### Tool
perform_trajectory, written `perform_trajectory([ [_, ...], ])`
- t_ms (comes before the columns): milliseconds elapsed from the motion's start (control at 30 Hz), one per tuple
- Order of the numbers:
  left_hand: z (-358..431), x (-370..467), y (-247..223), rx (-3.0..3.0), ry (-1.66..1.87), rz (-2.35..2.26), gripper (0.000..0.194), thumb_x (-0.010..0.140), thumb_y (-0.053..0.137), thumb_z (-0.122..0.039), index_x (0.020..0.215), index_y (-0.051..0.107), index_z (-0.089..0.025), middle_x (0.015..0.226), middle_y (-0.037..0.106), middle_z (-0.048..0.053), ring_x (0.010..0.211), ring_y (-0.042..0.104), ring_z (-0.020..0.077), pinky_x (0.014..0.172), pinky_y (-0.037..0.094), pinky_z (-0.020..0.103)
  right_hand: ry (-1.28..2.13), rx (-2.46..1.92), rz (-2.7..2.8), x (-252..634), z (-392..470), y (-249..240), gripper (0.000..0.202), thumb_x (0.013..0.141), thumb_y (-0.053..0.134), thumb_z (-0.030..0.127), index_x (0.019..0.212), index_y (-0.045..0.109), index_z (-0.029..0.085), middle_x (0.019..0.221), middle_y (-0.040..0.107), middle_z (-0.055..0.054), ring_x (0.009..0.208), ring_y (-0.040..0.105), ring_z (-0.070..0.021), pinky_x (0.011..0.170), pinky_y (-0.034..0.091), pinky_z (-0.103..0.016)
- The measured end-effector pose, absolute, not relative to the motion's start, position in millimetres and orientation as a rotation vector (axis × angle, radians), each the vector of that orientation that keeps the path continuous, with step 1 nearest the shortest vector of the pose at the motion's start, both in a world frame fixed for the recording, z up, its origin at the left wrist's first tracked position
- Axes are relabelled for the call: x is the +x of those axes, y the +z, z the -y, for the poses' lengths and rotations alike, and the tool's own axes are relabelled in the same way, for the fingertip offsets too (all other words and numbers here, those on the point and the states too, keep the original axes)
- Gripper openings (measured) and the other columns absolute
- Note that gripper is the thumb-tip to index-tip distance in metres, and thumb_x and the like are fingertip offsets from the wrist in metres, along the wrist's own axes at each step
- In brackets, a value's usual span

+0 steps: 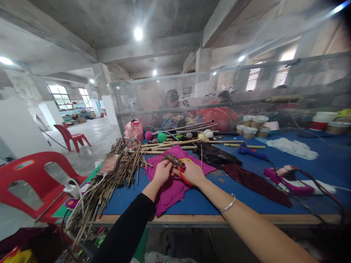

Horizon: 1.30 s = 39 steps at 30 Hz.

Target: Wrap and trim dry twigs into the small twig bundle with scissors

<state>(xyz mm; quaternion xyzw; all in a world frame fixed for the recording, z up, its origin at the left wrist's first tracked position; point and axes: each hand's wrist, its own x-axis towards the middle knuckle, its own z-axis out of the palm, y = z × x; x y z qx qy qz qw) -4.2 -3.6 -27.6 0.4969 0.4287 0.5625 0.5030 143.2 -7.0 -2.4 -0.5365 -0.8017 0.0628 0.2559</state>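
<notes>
Cutting looks underway, not done: right hand [193, 172] grips red-handled scissors [182, 175], left hand [162, 171] seems to pinch brown twig bits [172, 159] at hands' 12 o'clock, over purple cloth [171, 199]. Big stick pile [117, 170] at 9 o'clock looks unworked; how much is finished, can't tell.

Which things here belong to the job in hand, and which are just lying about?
In the job:
scissors, in the right hand
brown scraps, at the left hand
magenta cloth, underneath
dry sticks, probably

Apparently lying about:
maroon cloth
green ball
nearest red chair
</notes>
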Motion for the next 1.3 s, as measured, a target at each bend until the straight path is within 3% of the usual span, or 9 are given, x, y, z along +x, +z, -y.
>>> perform_trajectory([
  [533,5,-1,-28,1.206,1.303,-0.997,0.017,0.073,0.054,-0.028,0.080,0.058,-0.014,0.068,0.065,0.003,0.044,0.053,0.0087,0.044,0.042,0.020,0.201,-1.437,2.188,142,9,1,0.042,0.068,0.060,0.049,0.096,0.055,0.018,0.094,0.061,-0.007,0.089,0.057,-0.0209,0.069,0.038,-0.025],
  [867,9,1,-24,1.193,1.305,-0.977,0.023,0.072,0.055,-0.031,0.084,0.062,-0.013,0.066,0.065,0.003,0.043,0.051,0.0084,0.045,0.041,0.020,0.257,-1.542,2.198,143,5,-5,0.056,0.069,0.050,0.063,0.106,0.051,0.020,0.096,0.063,-0.007,0.089,0.059,-0.0238,0.069,0.039,-0.028],
  [1167,5,-3,-28,1.190,1.322,-1.010,0.024,0.073,0.055,-0.032,0.084,0.062,-0.012,0.069,0.065,0.004,0.046,0.053,0.0079,0.046,0.043,0.019,0.165,-1.607,2.208,144,0,-7,0.053,0.069,0.044,0.068,0.092,0.056,0.021,0.087,0.066,-0.008,0.083,0.062,-0.0251,0.064,0.040,-0.029],
  [1300,3,-4,-30,1.195,1.340,-1.076,0.023,0.072,0.056,-0.031,0.084,0.062,-0.013,0.070,0.065,0.004,0.047,0.054,0.0079,0.045,0.043,0.018,0.135,-1.592,2.229,145,0,-7,0.052,0.071,0.043,0.066,0.096,0.056,0.022,0.089,0.066,-0.008,0.084,0.061,-0.0249,0.066,0.040,-0.029],
])
